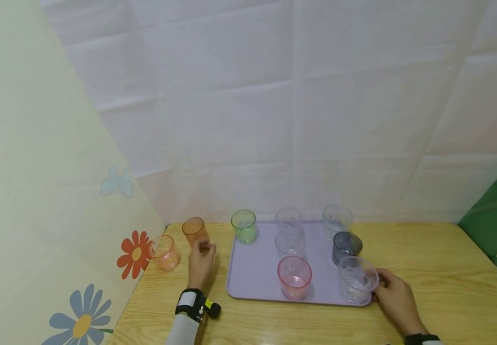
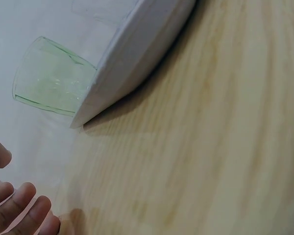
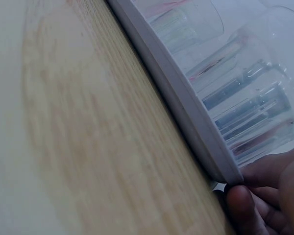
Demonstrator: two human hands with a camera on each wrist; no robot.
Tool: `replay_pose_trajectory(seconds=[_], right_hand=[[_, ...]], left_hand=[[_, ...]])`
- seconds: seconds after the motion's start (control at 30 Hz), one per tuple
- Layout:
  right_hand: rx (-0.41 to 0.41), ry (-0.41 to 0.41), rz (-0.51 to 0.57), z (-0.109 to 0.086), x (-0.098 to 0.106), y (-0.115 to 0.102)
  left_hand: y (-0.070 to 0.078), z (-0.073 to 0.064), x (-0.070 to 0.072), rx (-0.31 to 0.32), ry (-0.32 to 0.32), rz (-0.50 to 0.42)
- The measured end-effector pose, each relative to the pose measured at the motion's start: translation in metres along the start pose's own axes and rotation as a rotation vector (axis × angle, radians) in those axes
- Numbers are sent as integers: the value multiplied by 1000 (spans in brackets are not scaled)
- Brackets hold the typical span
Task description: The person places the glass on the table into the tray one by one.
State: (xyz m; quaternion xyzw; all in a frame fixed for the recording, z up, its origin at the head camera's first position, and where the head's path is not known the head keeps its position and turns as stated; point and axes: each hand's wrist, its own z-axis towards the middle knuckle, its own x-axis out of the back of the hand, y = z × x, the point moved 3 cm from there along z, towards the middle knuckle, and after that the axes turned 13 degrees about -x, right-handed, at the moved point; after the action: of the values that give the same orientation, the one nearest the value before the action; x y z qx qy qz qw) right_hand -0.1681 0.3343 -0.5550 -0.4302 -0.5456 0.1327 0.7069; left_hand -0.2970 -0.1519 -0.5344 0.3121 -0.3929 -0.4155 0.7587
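My left hand [image 1: 201, 261] is just in front of an orange tumbler [image 1: 194, 229] on the table. In the left wrist view its fingers [image 2: 20, 208] are loosely bent and apart from the thumb; whether they touch the tumbler is unclear. A second, lighter orange tumbler [image 1: 164, 254] stands to its left. My right hand [image 1: 397, 299] pinches the front right corner of a lilac tray [image 1: 254, 275], beside a clear tumbler [image 1: 355, 282]. Its thumb lies low against the corner in the right wrist view, with a finger close to the tumbler's base.
On the tray stand a green tumbler [image 1: 244, 227], a pink tumbler [image 1: 294, 278], a dark grey tumbler [image 1: 345, 249] and several clear ones, including a clear tumbler [image 1: 337, 221] at the back right. A pale wall sheet [image 1: 248, 120] rises behind the wooden table [image 1: 429, 258].
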Motion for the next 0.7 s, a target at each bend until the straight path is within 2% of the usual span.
replay_pose_trajectory(seconds=[0.47, 0.7], right_hand=[[-22, -29, -12, 2, 0, 2], [-31, -37, -20, 1, 1, 3]], left_hand=[[-10, -8, 12, 31, 106, 15], [-8, -10, 19, 65, 132, 27]])
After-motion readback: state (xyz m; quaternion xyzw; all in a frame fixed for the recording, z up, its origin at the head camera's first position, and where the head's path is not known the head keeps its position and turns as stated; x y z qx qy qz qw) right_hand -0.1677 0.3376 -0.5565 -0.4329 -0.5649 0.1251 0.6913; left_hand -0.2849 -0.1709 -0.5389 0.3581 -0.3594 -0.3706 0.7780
